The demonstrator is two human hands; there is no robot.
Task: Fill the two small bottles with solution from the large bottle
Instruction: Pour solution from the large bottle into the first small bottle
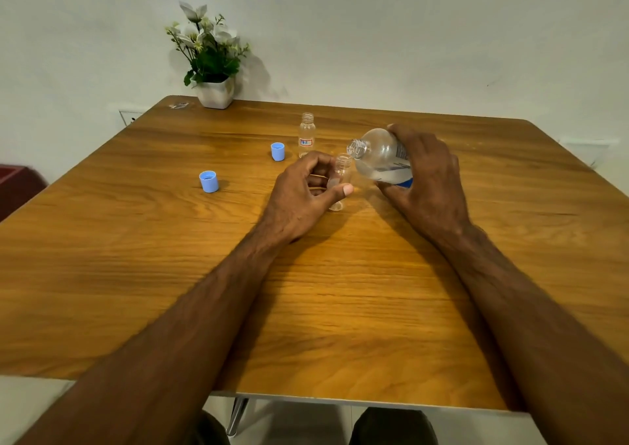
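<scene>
My right hand [425, 175] grips the large clear bottle [379, 153], tipped to the left, its open mouth just above the neck of a small clear bottle [342, 175]. My left hand [306, 193] holds that small bottle upright on the wooden table [170, 274], fingers curled around its left side. A second small bottle [306, 134] with a red and white label stands uncapped a little farther back. Clear liquid lies in the lower side of the large bottle.
Two blue caps rest on the table, one [277, 151] beside the far small bottle and another [209, 181] farther left. A white pot of artificial flowers [213, 70] stands at the table's back edge against the wall.
</scene>
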